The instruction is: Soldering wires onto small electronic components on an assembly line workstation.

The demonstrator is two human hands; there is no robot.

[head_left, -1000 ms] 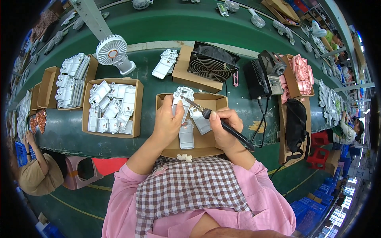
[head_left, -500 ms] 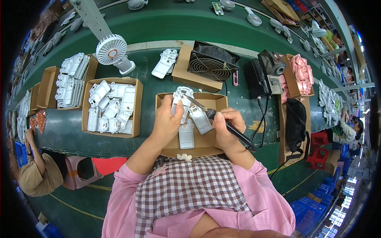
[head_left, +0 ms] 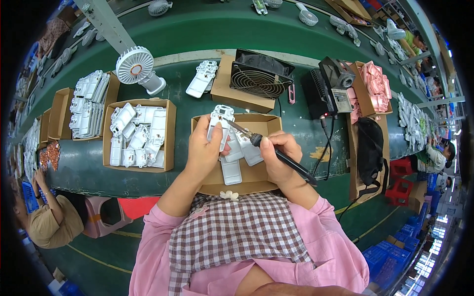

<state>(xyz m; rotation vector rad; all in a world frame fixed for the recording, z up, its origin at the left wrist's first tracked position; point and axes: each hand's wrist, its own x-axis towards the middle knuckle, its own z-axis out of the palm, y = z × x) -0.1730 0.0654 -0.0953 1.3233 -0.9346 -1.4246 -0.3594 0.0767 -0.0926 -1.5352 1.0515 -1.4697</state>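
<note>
Many white cases (head_left: pixel 133 129) are lying in a box (head_left: pixel 170 135) on the desk's (head_left: pixel 183 118) left. From far off, I am pinching one white case (head_left: pixel 221 114) in my left hand's (head_left: pixel 200 149) grip, above a second box (head_left: pixel 264 121). That case's long side is pointing away from me. The black iron (head_left: pixel 256 140) is slanting in from the right, its tip near or on the case's top. My right hand's (head_left: pixel 280 157) grip is holding the iron tight.

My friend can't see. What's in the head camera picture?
A person's left hand holds a white plastic part while the right hand points a black-handled soldering iron at it, over an open cardboard box. Nearby are a white fan, more white parts and pink parts.
</note>
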